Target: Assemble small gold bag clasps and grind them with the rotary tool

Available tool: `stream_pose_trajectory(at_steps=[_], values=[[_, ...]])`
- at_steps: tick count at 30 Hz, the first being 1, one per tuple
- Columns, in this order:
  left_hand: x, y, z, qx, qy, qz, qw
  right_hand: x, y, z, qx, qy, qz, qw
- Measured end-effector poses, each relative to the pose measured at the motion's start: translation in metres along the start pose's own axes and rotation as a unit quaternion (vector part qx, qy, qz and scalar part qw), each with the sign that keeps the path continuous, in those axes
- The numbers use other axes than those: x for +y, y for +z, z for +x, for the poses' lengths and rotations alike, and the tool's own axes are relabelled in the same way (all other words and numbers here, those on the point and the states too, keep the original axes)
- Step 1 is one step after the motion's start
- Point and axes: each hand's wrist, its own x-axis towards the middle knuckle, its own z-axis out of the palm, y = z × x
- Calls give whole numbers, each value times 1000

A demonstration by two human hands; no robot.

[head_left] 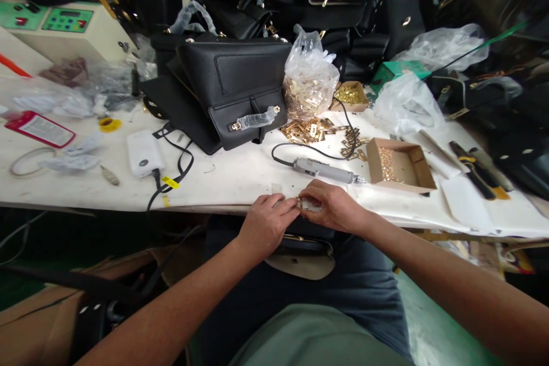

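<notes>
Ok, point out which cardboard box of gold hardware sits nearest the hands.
The open cardboard box right of the electric screwdriver; the smaller box sits farther back beside the plastic bag.

Bright even light, warped blurry edges

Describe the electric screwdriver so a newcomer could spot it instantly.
On the white table, look just beyond the hands, left and right. The screwdriver lies flat there, left of the open cardboard box of gold parts. It is the only slim grey tool trailing a black cord.

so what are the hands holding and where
Left hand and right hand pinch a small gold fitting between their fingertips; the exact grip point is too small to tell.
</notes>
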Motion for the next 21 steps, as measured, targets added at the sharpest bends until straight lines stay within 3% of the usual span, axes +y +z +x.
stream_pose_trajectory(at_steps=[21], values=[[-1, 3, -1, 13, 2, 0, 1000, 1, -1, 5, -20, 14, 5, 1000]])
